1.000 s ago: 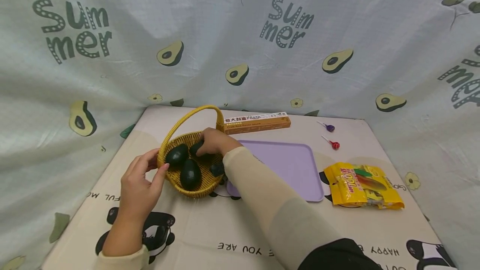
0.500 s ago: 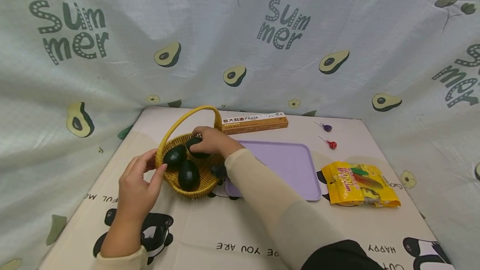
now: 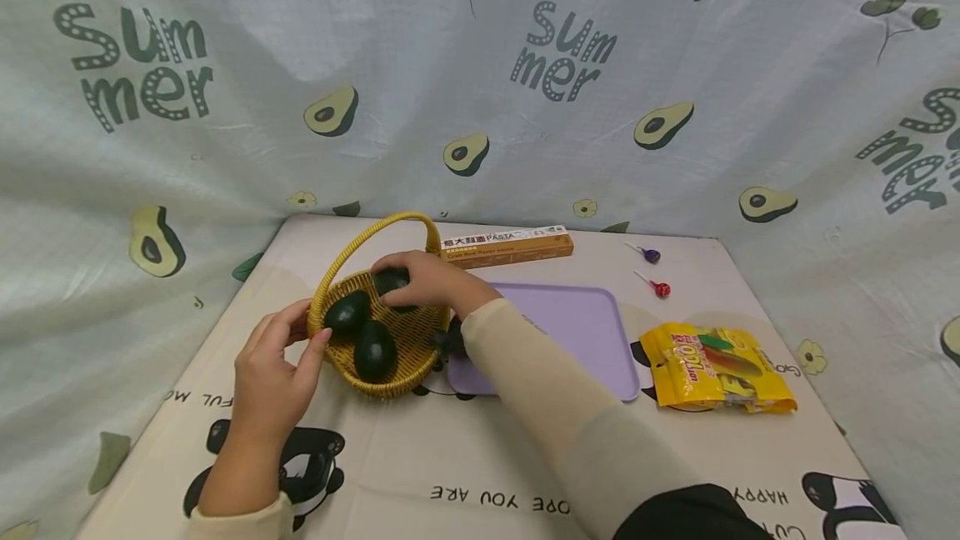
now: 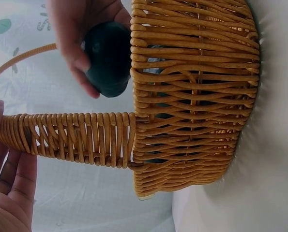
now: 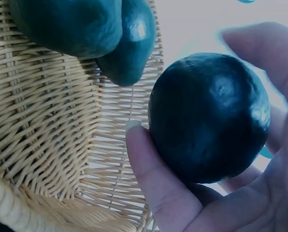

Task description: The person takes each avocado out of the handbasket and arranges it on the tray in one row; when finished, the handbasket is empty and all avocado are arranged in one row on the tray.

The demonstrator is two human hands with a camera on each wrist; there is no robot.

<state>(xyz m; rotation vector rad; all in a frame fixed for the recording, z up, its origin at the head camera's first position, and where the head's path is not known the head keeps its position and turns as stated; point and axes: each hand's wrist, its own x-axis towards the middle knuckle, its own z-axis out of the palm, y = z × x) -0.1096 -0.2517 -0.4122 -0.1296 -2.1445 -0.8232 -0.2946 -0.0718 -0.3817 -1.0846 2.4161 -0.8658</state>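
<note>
A yellow wicker basket (image 3: 411,348) with a tall hooped handle stands at the left of the table. My left hand (image 3: 273,373) pinches the base of this handle between thumb and fingers, seen closely in the left wrist view. My right hand (image 3: 431,280) grips a dark green avocado (image 5: 209,118), its thumb and fingers around the sides. That avocado is at the basket's far rim, raised above the bottom in the left wrist view. Two more avocados lie inside: one at the left wall (image 3: 347,315), another nearer the front (image 3: 375,352).
A lilac tray (image 3: 577,332) lies right of the basket, partly under my right forearm. Behind it is a pasta box (image 3: 510,248). Farther right are a purple lollipop (image 3: 651,256), a red lollipop (image 3: 661,289) and a yellow mango-printed bag (image 3: 716,369).
My right hand has lifted its avocado from inside the basket toward the far rim, slightly up and left. The left hand keeps its hold on the handle. The head view has shifted slightly.
</note>
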